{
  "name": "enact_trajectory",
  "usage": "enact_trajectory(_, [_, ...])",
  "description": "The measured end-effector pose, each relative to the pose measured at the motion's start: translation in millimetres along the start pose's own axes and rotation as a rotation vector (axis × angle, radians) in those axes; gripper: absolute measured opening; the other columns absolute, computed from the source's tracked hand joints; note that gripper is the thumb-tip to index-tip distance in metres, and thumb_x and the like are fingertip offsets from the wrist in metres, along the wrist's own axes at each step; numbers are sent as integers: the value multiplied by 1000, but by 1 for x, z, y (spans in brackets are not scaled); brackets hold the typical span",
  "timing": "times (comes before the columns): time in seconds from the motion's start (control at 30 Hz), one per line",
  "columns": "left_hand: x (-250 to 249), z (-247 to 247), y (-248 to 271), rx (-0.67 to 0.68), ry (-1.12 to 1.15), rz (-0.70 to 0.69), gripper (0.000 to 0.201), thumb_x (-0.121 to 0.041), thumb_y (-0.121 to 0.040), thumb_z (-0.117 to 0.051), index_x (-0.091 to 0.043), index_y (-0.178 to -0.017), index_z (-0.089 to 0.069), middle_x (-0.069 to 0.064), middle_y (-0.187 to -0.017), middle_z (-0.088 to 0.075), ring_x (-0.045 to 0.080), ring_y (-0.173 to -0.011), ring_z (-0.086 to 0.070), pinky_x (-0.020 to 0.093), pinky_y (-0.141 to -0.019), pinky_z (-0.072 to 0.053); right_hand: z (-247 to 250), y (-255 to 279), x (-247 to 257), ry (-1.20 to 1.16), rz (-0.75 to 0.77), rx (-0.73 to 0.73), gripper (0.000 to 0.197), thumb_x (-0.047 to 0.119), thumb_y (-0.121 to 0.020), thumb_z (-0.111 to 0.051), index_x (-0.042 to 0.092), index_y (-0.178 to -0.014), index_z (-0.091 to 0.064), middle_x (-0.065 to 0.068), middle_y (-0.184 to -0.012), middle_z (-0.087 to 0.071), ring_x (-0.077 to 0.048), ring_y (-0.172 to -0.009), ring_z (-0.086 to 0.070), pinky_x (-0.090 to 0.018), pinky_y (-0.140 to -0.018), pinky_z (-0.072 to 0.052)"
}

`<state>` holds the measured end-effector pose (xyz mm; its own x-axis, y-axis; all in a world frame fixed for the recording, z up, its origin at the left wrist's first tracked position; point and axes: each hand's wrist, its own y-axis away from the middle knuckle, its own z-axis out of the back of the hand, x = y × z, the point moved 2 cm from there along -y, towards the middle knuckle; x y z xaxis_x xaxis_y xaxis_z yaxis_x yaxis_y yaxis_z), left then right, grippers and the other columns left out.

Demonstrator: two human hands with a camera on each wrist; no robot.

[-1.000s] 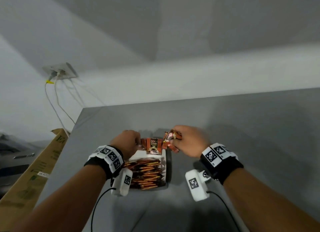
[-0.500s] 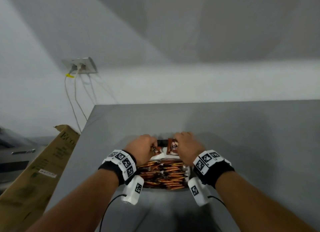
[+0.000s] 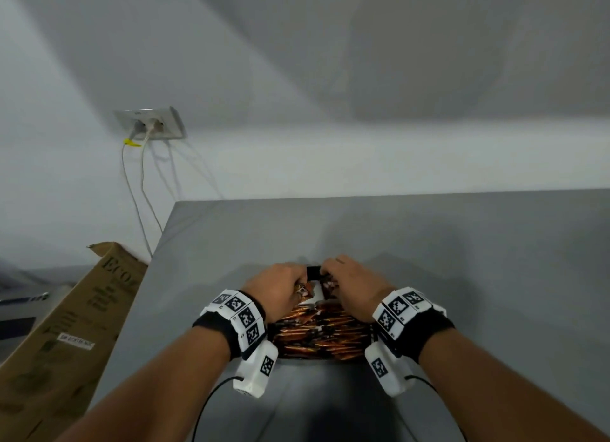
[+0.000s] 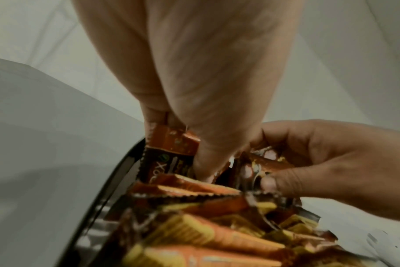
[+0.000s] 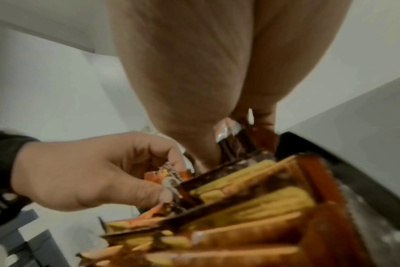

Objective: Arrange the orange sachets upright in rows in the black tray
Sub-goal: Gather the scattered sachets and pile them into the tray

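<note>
Both hands at the black tray [image 3: 313, 272] far end, left hand [image 3: 275, 286] and right hand [image 3: 355, 285] fingers [image 4: 268, 182] each pinching orange sachets [image 4: 169, 155] upright, likely to extend the packed rows [image 3: 317, 337] just behind the fingers.

A grey table [image 3: 429, 243] stretches ahead of the hands to a plain white wall [image 3: 330, 78]. Up-left, a wall socket [image 3: 150, 123] trails white cables [image 3: 132, 191]; a cardboard box [image 3: 66, 336] leans far left.
</note>
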<state>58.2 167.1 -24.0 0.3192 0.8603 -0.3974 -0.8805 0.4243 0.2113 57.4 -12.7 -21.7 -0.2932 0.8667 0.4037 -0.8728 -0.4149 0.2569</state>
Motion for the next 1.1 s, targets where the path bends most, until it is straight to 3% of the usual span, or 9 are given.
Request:
enact_trajectory(0.07, [0,-3,1,73,-3,-12,9,-30,-89,-59,-26,-96,-55,-5,-96,-56,16,-84,-56,29,-71,-44,-7,3,7,-49,35,64,47,24,-95,-59,23,-140,-44,-2,-135,-49,-25,-121,-52,-42,-103,-45])
enact_trajectory(0.13, [1,-6,4,179,10,11,22,-41,-88,-53,-24,-101,-58,-2,-105,-56,19,-92,-58,36,-82,-50,-11,8,8,-186,35,73,60,34,-93,-63,23,-147,-39,0,-140,-50,-19,-129,-49,-36,-108,-42])
enact_trajectory(0.27, [1,-6,12,309,53,35,39,-53,-77,-54,-32,-110,-57,-6,-106,-61,18,-95,-61,40,-87,-53,-13,16,-2,-70,18,89,60,57,-80,-68,26,-130,-53,5,-129,-51,-16,-124,-42,-32,-105,-38])
enact_trajectory(0.37, [-2,-5,19,333,71,1,76,-68,-62,-69,-38,-128,-48,-14,-116,-63,11,-102,-62,31,-92,-52,-22,21,-5,-32,-17,161,80,71,-64,-69,32,-131,-48,8,-129,-56,-17,-122,-49,-36,-104,-42])
enact_trajectory(0.5, [-6,-17,24,333,0,-36,109,-79,-47,-73,-34,-140,-36,-15,-123,-53,10,-110,-57,34,-97,-51,-28,23,-1,66,31,196,91,75,-67,-66,29,-142,-41,5,-142,-50,-21,-132,-40,-38,-115,-29])
enact_trajectory(0.73, [-11,-23,31,284,-38,-95,126,-81,-43,-75,-31,-148,-26,-13,-138,-46,10,-122,-48,32,-108,-43,-27,26,-3,62,75,184,106,80,-61,-68,31,-148,-32,9,-145,-43,-17,-134,-34,-37,-118,-22])
enact_trajectory(0.87, [-6,-28,28,263,-43,-83,115,-81,-42,-72,-34,-139,-33,-13,-127,-53,10,-112,-53,36,-99,-50,-24,34,-7,46,104,261,119,80,-60,-72,30,-154,-18,9,-150,-37,-16,-135,-39,-34,-116,-27])
enact_trajectory(0.97, [-4,-30,30,245,-31,-91,111,-76,-45,-75,-35,-139,-32,-12,-127,-52,9,-113,-51,35,-98,-50,-31,37,-9,87,134,226,117,91,-61,-57,30,-154,-19,9,-151,-36,-17,-136,-38,-37,-117,-28])
enact_trajectory(1.1, [-3,-31,32,211,3,-110,125,-73,-48,-78,-33,-149,-17,-13,-136,-46,7,-119,-50,31,-103,-47,-43,34,-9,152,153,129,101,93,-69,-42,30,-147,-28,4,-146,-41,-20,-130,-42,-42,-115,-32])
